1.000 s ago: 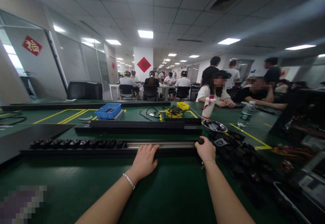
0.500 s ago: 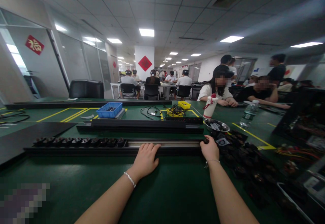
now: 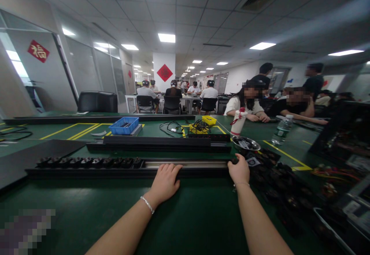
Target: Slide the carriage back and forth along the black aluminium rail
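Observation:
A long black rail [image 3: 86,173] with a metallic inner channel [image 3: 187,164] lies crosswise on the table in front of me. A row of small black modules [image 3: 95,162] sits in its left half. My left hand [image 3: 165,182] is on the rail's near wall around the middle, fingers hooked over the edge and thumb apart on the near side. At the right end, my right hand [image 3: 239,170] curls thumb and forefinger round a small black module [image 3: 235,161], partly hidden by the fingers.
Several black modules [image 3: 286,185] lie heaped at right, by a metal bowl [image 3: 246,144]. Beyond my rail are another black rail [image 3: 156,142], a blue bin [image 3: 125,125], cables and a yellow bin [image 3: 209,121]. A water bottle [image 3: 282,130] stands near seated people across the table.
Both hands and the rail keep their places, apart from a slight shift of the whole view. In the background, a standing person at right has moved a little.

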The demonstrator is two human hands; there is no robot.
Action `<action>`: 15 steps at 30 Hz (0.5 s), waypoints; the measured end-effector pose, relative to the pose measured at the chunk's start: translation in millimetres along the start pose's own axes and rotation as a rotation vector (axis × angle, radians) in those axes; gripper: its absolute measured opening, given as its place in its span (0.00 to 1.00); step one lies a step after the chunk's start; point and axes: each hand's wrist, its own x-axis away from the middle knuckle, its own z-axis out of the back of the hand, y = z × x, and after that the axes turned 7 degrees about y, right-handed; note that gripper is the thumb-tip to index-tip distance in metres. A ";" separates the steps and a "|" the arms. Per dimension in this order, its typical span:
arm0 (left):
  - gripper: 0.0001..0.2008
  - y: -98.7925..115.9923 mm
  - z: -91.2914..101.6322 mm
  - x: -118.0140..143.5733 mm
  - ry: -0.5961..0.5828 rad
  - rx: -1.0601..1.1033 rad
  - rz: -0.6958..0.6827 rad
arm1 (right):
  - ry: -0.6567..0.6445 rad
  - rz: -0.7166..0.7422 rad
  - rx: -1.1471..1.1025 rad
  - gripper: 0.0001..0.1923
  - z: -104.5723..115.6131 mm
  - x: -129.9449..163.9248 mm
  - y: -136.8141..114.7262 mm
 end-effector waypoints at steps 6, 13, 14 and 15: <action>0.24 1.0 1.2 -0.1 -0.009 0.004 0.008 | -0.003 -0.009 -0.013 0.25 3.6 3.6 -5.8; 0.24 1.7 2.2 -0.4 -0.020 0.011 0.014 | 0.028 -0.061 -0.008 0.26 1.2 4.6 -2.2; 0.24 1.6 2.3 -0.4 -0.021 0.012 0.013 | 0.021 -0.103 -0.010 0.26 1.0 4.9 -1.3; 0.24 1.5 2.4 -0.4 -0.022 0.012 0.014 | 0.006 -0.149 -0.015 0.27 1.1 5.3 -0.8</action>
